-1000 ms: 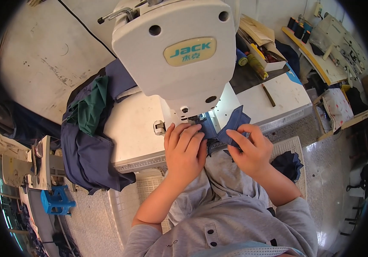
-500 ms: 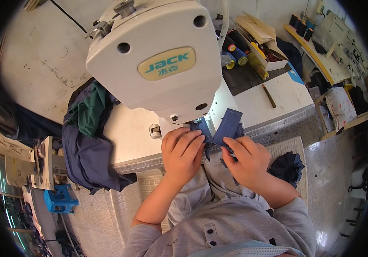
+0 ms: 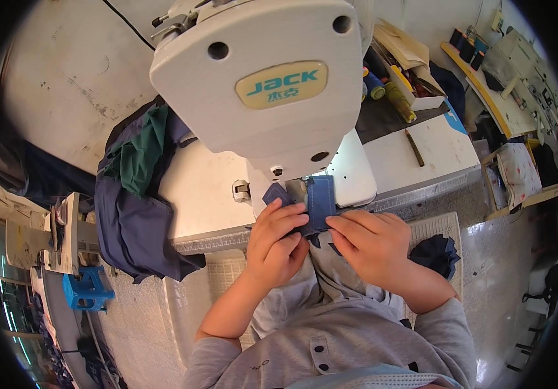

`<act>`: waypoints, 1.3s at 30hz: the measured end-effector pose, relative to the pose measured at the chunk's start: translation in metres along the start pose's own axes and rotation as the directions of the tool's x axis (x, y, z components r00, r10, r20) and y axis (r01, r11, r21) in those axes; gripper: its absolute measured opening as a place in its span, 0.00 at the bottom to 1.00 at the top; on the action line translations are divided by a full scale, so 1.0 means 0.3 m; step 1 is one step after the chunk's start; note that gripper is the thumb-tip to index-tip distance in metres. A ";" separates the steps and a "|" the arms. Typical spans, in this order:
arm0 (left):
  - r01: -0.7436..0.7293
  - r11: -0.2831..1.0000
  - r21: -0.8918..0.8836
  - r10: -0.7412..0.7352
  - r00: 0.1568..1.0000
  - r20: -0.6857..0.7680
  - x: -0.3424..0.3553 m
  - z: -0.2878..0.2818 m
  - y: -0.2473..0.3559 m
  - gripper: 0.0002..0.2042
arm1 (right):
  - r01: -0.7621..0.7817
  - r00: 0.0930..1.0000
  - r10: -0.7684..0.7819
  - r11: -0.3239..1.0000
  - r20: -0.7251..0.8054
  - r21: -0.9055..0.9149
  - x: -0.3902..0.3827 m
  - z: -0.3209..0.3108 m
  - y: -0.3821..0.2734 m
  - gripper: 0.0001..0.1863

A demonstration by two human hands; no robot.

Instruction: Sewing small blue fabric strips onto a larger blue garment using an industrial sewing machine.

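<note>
A dark blue fabric piece (image 3: 320, 198) with stitched edges lies at the front of a white sewing machine (image 3: 272, 133), just below the machine's head. One flap points straight away from me. Another pointed blue flap (image 3: 278, 193) sticks out past the fingertips of my left hand (image 3: 278, 241). That hand is closed on the left part of the fabric, its fingers bent over it. With thumb and forefinger, my right hand (image 3: 371, 241) pinches the fabric's right lower edge. The needle and presser foot are mostly hidden behind the machine head.
Navy and green cloth (image 3: 137, 162) drapes over the table's left side. A brown pen-like stick (image 3: 414, 148) lies to the right, below thread cones (image 3: 398, 100) and a box (image 3: 427, 102). A dark fabric bundle (image 3: 434, 255) rests right of my knees; a blue stool (image 3: 88, 289) stands left.
The long flap has swung from a rightward slant to nearly straight ahead. A second flap now shows by my left fingers. Both hands have shifted slightly, and the view has moved a little.
</note>
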State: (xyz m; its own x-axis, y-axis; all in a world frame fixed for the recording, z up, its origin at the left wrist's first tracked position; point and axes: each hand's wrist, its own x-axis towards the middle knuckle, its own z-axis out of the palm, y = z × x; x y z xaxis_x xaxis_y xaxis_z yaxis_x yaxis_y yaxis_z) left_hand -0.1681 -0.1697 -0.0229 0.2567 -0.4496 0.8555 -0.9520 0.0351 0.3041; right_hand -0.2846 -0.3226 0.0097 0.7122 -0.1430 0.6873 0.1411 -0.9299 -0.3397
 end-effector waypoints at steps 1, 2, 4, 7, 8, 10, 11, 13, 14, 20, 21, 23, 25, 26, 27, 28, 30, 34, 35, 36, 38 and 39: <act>0.002 1.000 -0.013 -0.002 1.000 0.008 -0.015 -0.006 -0.001 0.14 | 0.004 1.000 -0.004 1.000 0.005 0.004 0.005 0.011 0.007 0.10; 0.006 1.000 -0.026 -0.005 1.000 0.015 -0.022 -0.010 0.001 0.14 | 0.012 1.000 -0.012 1.000 0.007 0.014 0.009 0.022 0.012 0.10; 0.043 0.996 0.078 -0.049 0.996 0.075 -0.017 -0.014 0.003 0.15 | 0.023 1.000 -0.024 0.999 0.016 0.029 0.010 0.047 0.025 0.11; 0.074 0.973 0.220 -0.104 0.986 0.129 -0.014 -0.003 -0.002 0.17 | 0.002 1.000 -0.001 1.000 0.029 -0.005 0.008 0.070 0.040 0.12; 0.073 0.964 0.256 -0.109 0.986 0.128 -0.015 0.003 -0.002 0.18 | -0.024 0.999 0.024 1.000 0.038 -0.008 0.007 0.071 0.041 0.12; 0.093 0.957 0.274 -0.126 0.986 0.106 -0.016 0.013 0.003 0.17 | -0.050 0.997 0.050 0.999 0.056 -0.008 0.005 0.075 0.047 0.12; 0.104 0.953 0.284 -0.134 0.987 0.087 -0.016 0.020 0.003 0.16 | -0.028 0.998 0.028 1.000 0.053 0.003 0.009 0.077 0.057 0.12; 0.102 0.949 0.298 -0.130 0.988 0.078 -0.021 0.028 -0.008 0.16 | -0.012 0.998 0.011 1.000 0.061 0.017 0.017 0.084 0.076 0.12; 0.095 0.945 0.314 -0.122 0.990 0.068 -0.026 0.030 -0.011 0.16 | 0.036 0.998 -0.036 0.999 0.047 0.006 0.019 0.086 0.082 0.12; 0.106 0.940 0.324 -0.126 0.991 0.041 -0.024 0.044 -0.031 0.14 | 0.062 0.996 -0.060 0.997 0.072 -0.037 0.028 0.083 0.088 0.11; 0.084 0.941 0.328 -0.101 0.994 0.035 -0.021 0.044 -0.035 0.15 | 0.088 0.995 -0.086 0.996 0.057 -0.034 0.030 0.087 0.098 0.11; 0.060 0.939 0.338 -0.073 0.997 0.025 -0.022 0.048 -0.041 0.16 | 0.109 0.993 -0.108 0.994 0.049 -0.025 0.031 0.091 0.110 0.11; 0.065 0.942 0.328 -0.075 0.997 0.017 -0.027 0.053 -0.042 0.16 | 0.132 0.991 -0.131 0.991 0.040 -0.020 0.030 0.091 0.115 0.11; 0.062 0.946 0.319 -0.067 0.998 0.005 -0.031 0.055 -0.043 0.16 | 0.129 0.991 -0.128 0.991 0.044 -0.016 0.028 0.091 0.115 0.11; 0.066 0.945 0.320 -0.071 0.997 0.007 -0.034 0.055 -0.043 0.16 | 0.132 0.990 -0.131 0.991 0.043 -0.015 0.026 0.091 0.114 0.11; 0.063 0.946 0.318 -0.068 0.998 0.004 -0.036 0.054 -0.044 0.16 | 0.135 0.990 -0.135 0.991 0.040 -0.014 0.025 0.092 0.113 0.12; 0.062 0.947 0.315 -0.065 0.998 0.000 -0.039 0.054 -0.040 0.16 | 0.138 0.990 -0.137 0.990 0.035 -0.021 0.021 0.091 0.111 0.12; 0.064 0.948 0.311 -0.067 0.998 -0.002 -0.041 0.053 -0.035 0.16 | 0.138 0.990 -0.137 0.990 0.016 -0.035 0.017 0.089 0.106 0.13; 0.063 0.949 0.310 -0.066 0.998 -0.003 -0.042 0.052 -0.037 0.16 | 0.140 0.990 -0.140 0.990 0.015 -0.034 0.018 0.091 0.106 0.13; 0.063 0.948 0.312 -0.065 0.998 -0.004 -0.044 0.053 -0.039 0.16 | 0.141 0.990 -0.141 0.989 0.007 -0.042 0.019 0.093 0.105 0.13; 0.061 0.948 0.311 -0.061 0.998 -0.011 -0.048 0.056 -0.042 0.17 | 0.144 0.990 -0.144 0.988 -0.002 -0.050 0.020 0.092 0.102 0.13; 0.061 0.948 0.312 -0.060 0.998 -0.013 -0.050 0.058 -0.045 0.17 | 0.128 0.991 -0.126 0.991 0.035 -0.041 0.020 0.085 0.099 0.15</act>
State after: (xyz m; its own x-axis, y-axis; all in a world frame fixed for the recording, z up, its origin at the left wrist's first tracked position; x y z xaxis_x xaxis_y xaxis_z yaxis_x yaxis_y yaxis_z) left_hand -0.1620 -0.1791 -0.0471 0.3155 -0.4393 0.8411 -0.9389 -0.2729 0.2097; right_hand -0.2585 -0.3426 -0.0127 0.7124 -0.0123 0.7016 0.2028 -0.9536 -0.2226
